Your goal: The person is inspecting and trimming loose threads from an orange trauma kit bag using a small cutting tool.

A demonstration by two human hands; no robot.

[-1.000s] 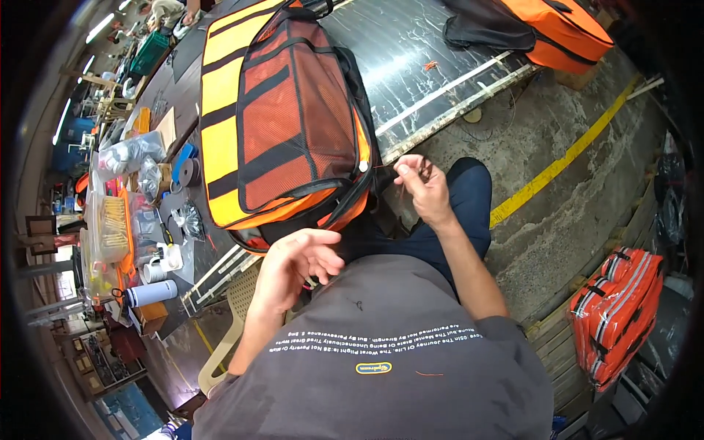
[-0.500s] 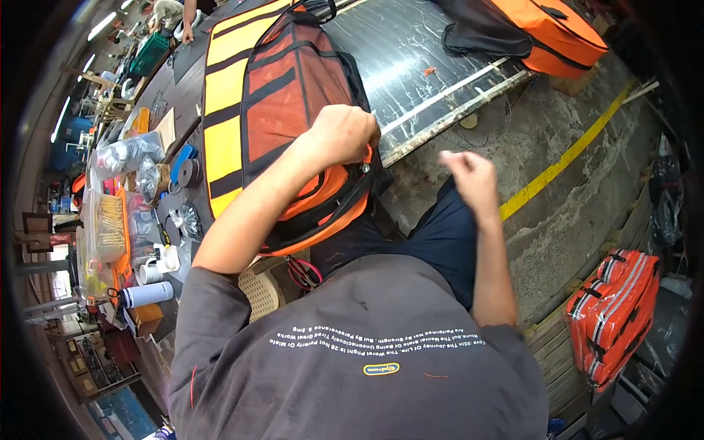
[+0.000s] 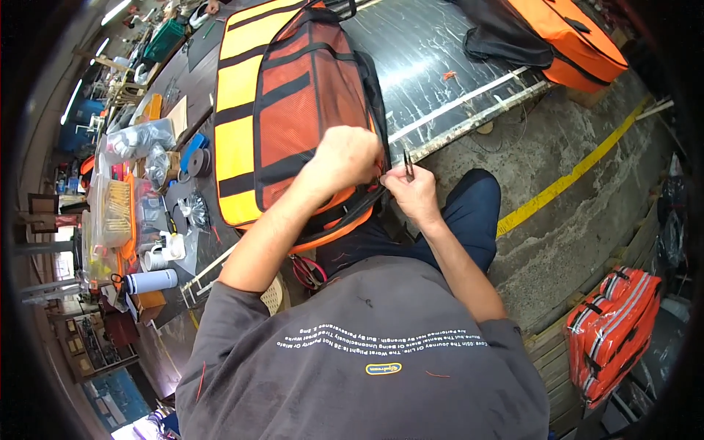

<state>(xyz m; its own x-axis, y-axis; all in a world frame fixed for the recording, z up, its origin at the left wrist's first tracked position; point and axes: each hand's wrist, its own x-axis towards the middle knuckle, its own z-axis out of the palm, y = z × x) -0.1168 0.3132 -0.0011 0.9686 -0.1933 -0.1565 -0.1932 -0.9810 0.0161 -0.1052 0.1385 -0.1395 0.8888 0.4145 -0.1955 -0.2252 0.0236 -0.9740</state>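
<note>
Orange-and-yellow mesh bag [image 3: 282, 121] lies across the near edge of the counter [image 3: 422, 62], lower end over the lap [image 3: 359, 246]; the lap probably props the overhang and brings that end within reach. Left hand [image 3: 350, 155] curls against the bag's right side, likely steadying it; fingertips hidden, cannot tell whether it grips. Right hand [image 3: 412, 193], narrow, holds a small dark tool [image 3: 408, 164] pointing away from the lap, seemingly tucked aside so thumb and forefinger can pinch beside the bag.
</note>
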